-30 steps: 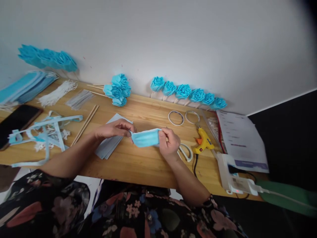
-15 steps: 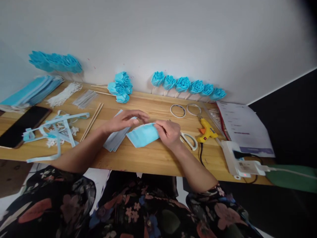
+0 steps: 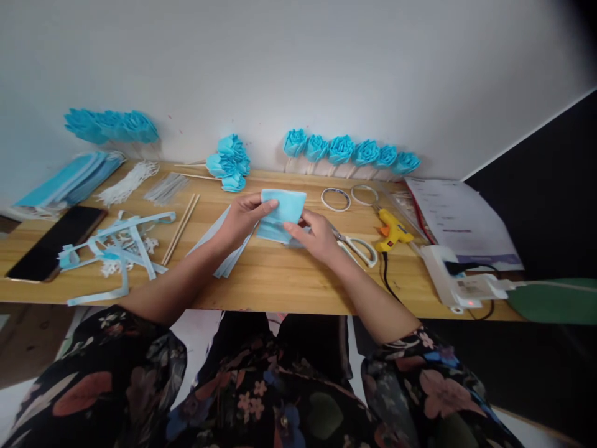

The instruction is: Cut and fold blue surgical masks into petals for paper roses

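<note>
At the centre of the frame, the left hand (image 3: pixel 241 219), clear of the blue cloth (image 3: pixel 290 205) a moment ago, now pinches its left side while the right hand (image 3: pixel 321 236) grasps its lower right; it seems better steadied for handling. Beneath the left hand lie pale strips (image 3: pixel 232 262); scissors (image 3: pixel 362 250) lie by the right; blue flowers (image 3: pixel 341 149) stand beyond, upper middle.

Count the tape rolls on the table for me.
2 tape rolls. One lies flat beyond the right hand; the other lies flat just to its right, near the tip of the yellow glue gun. Others could be hidden behind the hands.
</note>
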Available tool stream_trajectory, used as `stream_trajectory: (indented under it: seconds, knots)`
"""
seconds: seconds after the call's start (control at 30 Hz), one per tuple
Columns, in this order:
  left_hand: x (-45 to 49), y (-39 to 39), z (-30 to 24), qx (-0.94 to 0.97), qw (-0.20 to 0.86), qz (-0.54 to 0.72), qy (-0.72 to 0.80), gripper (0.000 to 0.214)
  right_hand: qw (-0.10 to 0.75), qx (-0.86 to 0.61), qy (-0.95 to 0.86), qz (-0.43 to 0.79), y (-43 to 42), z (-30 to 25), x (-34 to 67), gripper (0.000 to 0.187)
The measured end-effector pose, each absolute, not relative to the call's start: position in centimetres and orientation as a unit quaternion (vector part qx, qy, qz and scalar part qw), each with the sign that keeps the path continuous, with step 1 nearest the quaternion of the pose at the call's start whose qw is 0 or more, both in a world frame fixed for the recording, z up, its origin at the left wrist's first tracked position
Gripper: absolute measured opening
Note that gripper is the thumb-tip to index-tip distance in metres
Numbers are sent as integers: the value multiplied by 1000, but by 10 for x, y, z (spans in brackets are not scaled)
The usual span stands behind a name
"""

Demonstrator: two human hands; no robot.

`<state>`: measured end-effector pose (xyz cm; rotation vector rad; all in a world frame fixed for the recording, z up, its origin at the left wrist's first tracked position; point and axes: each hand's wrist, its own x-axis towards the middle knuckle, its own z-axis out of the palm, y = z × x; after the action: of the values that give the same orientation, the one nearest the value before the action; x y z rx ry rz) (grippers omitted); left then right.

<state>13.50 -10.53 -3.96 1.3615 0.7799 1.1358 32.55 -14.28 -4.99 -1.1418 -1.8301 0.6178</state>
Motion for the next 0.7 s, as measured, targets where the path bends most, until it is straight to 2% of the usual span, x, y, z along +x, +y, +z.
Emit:
stream_trajectory:
  seconds: [0.2,0.3,0.37,0.47,0.6,0.7]
  knots:
    - [141,-104,-46,507,628,511,295,38,392,-474,-769,175,-143,-56,320,45]
    - [142,-101,-47,498,615,532,300,42,372,-458,-791,160,-143,-57,320,45]
    - [140,-100,-46,514,568,559,316,42,361,-444,-803,166,-143,-55,321,46]
    - [137,-103,-43,563,471,578,356,40,372,-421,-792,240,-144,-50,323,39]
    - [142,-114,-33,672,343,528,390,37,452,-404,-715,349,-146,-47,324,46]
    - [145,-129,-19,739,274,470,398,31,500,-439,-664,340,-145,-51,325,51]
